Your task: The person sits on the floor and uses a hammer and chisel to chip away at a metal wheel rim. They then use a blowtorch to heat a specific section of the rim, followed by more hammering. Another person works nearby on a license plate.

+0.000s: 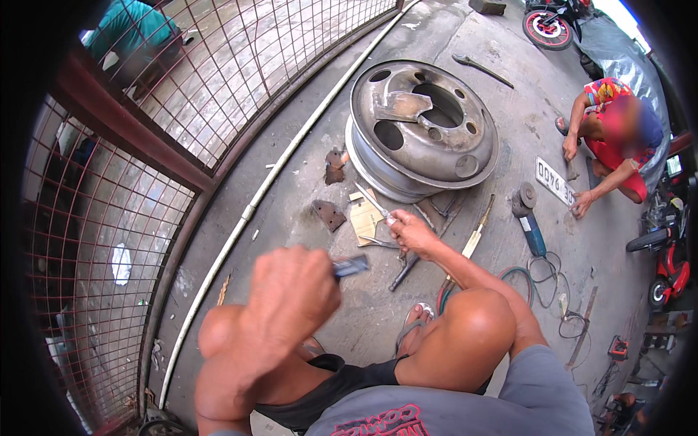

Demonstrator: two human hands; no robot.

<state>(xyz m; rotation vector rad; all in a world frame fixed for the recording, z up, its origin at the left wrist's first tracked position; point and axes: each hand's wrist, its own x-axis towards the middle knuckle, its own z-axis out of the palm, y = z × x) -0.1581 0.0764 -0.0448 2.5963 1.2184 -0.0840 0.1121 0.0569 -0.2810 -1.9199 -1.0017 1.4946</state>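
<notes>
My left hand (294, 298) is raised in front of my left knee, its fingers closed round a short, dark blue-grey object (351, 266). Motion blur hides what kind of object it is. Farther forward, my right hand (412, 231) grips a slim, pointed silver tool (374, 200), its tip reaching over a tan cardboard piece (361, 220). The cardboard lies on the concrete beside a large steel wheel rim (392, 156), which rests flat with a loose metal plate (403, 107) on top. Two rusty brown plates (329, 215) (334, 168) lie to the left of the cardboard.
An angle grinder (529, 221) with a cord lies to the right, near a torch-like tool (476, 232) with hoses. At far right, a co-worker (622, 134) squats over a white number plate (554, 181). A wrench (483, 70) lies beyond the rim. A white pipe (247, 211) follows the wire fence (240, 73).
</notes>
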